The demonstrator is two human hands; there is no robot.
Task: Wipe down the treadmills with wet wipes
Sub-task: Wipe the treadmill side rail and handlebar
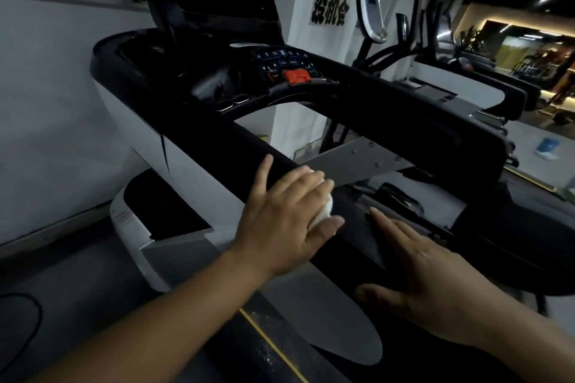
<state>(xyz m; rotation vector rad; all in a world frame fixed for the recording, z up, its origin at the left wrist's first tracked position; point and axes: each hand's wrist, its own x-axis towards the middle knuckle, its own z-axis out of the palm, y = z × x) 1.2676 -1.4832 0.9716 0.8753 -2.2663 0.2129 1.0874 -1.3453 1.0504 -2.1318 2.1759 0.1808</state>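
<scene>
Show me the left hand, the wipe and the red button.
left hand (pixel 280 221): head view, back of the hand.
wipe (pixel 324 212): head view, white wad showing at that hand's edge.
red button (pixel 297 76): head view, middle of its top.

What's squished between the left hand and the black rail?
A white wipe, peeking out under the left hand on the rail, in the head view.
</scene>
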